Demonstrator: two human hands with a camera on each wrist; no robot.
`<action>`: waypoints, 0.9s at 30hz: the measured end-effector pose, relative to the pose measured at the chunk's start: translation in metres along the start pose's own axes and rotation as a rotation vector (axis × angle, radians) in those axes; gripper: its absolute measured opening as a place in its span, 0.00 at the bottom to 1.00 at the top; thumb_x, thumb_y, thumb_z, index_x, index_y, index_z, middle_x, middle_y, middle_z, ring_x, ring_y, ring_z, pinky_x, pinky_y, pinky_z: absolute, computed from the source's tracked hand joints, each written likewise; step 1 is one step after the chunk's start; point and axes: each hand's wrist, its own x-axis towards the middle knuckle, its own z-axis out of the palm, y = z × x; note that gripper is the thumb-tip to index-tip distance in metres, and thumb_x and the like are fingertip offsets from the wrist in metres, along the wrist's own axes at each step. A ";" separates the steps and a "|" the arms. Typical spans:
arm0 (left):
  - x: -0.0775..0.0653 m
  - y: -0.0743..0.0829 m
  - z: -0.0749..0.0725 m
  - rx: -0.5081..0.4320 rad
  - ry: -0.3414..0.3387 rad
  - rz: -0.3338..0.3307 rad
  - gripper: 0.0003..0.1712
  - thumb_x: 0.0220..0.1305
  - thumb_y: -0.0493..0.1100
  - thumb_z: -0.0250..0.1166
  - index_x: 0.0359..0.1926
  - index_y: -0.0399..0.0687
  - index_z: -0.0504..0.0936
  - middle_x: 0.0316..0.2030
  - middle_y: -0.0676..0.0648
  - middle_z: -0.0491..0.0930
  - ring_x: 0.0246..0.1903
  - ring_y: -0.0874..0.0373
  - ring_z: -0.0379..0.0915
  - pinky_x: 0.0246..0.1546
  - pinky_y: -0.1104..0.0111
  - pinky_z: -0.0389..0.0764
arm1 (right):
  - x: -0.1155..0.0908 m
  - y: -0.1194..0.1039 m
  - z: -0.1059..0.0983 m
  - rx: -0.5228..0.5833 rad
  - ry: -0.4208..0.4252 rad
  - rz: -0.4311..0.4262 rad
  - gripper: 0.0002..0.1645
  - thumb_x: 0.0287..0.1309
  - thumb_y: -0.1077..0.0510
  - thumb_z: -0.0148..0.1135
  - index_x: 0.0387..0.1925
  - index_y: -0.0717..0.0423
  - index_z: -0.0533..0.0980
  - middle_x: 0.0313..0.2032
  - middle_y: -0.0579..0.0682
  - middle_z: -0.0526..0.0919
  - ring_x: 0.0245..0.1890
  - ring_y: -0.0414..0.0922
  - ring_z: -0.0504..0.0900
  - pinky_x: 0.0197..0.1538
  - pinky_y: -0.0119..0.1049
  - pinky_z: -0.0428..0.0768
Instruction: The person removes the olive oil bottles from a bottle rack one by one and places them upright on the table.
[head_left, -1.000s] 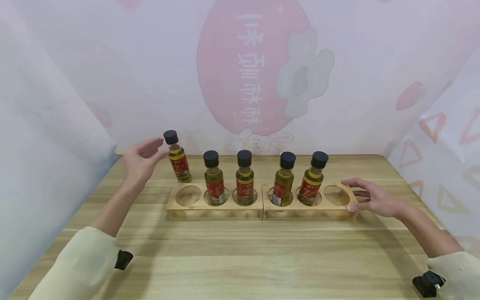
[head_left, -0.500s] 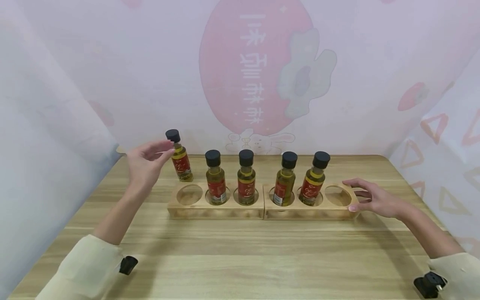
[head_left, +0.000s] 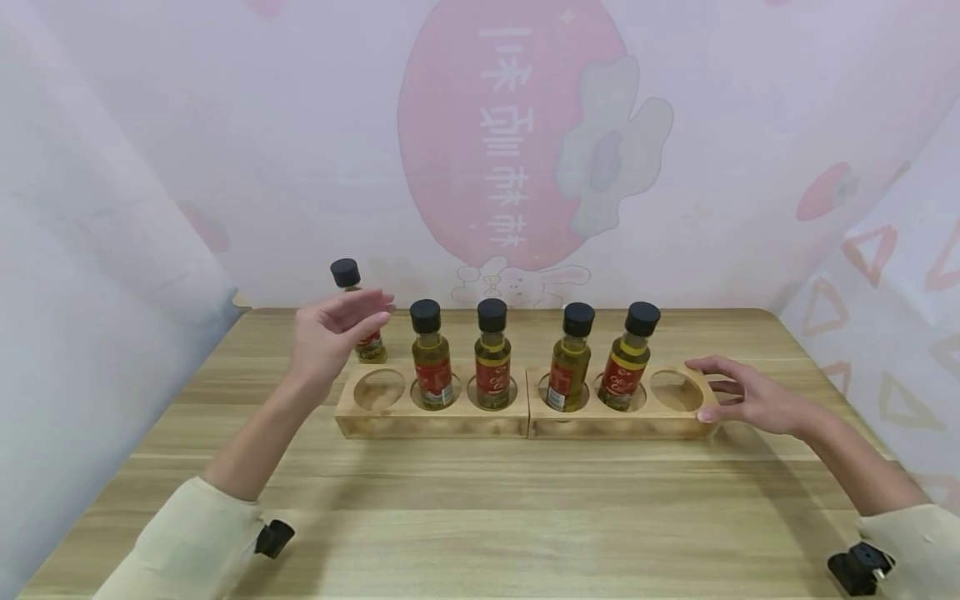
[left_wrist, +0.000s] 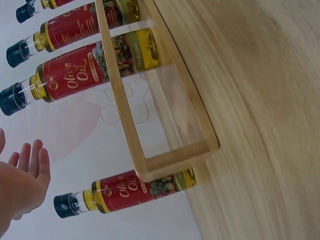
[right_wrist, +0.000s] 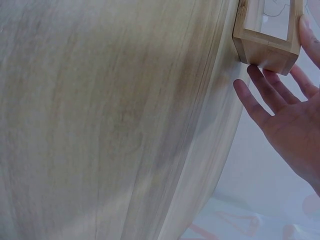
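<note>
"So, what's blocked?"

"Centre-left of frame, the left hand (head_left: 330, 337), fingers loose, partly hides a slim, black-capped, red-labelled oil bottle (head_left: 371, 347). At right, the right hand (head_left: 753, 402) grips a pale wooden rack (head_left: 615, 429) holding two more."

"Olive Oil" stands in pale script on the red label (left_wrist: 75, 74) of a bottle (left_wrist: 80, 70) in the rack (left_wrist: 126, 117) and on the lone bottle (left_wrist: 117, 194) behind it. The rightmost bottle (head_left: 624, 367) reads the same (its smaller print is too fine). White characters (head_left: 506, 137) on the pink oval (head_left: 450, 125) of the backdrop (head_left: 262, 167) cannot be read surely.
</note>
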 end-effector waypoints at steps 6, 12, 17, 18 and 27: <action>-0.003 -0.002 0.013 0.021 -0.086 -0.053 0.27 0.66 0.31 0.71 0.64 0.26 0.76 0.50 0.54 0.89 0.49 0.65 0.85 0.54 0.72 0.84 | 0.000 0.001 0.000 -0.003 0.001 0.005 0.42 0.61 0.68 0.71 0.70 0.76 0.60 0.67 0.76 0.65 0.63 0.79 0.70 0.57 0.57 0.84; -0.003 -0.005 0.025 0.042 -0.097 -0.094 0.29 0.64 0.29 0.72 0.66 0.27 0.75 0.50 0.55 0.88 0.49 0.66 0.85 0.55 0.72 0.84 | 0.000 0.001 0.000 -0.004 -0.001 0.004 0.42 0.61 0.69 0.71 0.70 0.77 0.60 0.68 0.76 0.65 0.63 0.79 0.70 0.57 0.57 0.84; -0.002 -0.006 0.033 0.060 -0.110 -0.123 0.31 0.64 0.29 0.72 0.67 0.31 0.75 0.54 0.43 0.87 0.48 0.66 0.85 0.55 0.72 0.83 | -0.001 0.002 0.000 0.006 0.000 0.003 0.42 0.61 0.69 0.71 0.70 0.77 0.60 0.68 0.76 0.65 0.63 0.79 0.69 0.57 0.56 0.84; -0.002 -0.006 0.035 0.067 -0.113 -0.129 0.31 0.64 0.29 0.72 0.68 0.31 0.75 0.55 0.41 0.86 0.48 0.66 0.85 0.56 0.73 0.83 | -0.001 0.002 0.000 0.007 0.000 0.002 0.42 0.61 0.69 0.71 0.70 0.77 0.60 0.68 0.76 0.65 0.63 0.79 0.70 0.57 0.55 0.84; -0.003 -0.007 0.042 0.072 -0.133 -0.121 0.30 0.64 0.29 0.72 0.67 0.31 0.76 0.57 0.37 0.84 0.49 0.67 0.85 0.57 0.72 0.82 | 0.001 0.002 0.000 0.002 0.006 0.002 0.42 0.60 0.68 0.72 0.70 0.77 0.61 0.67 0.76 0.66 0.63 0.79 0.70 0.57 0.52 0.85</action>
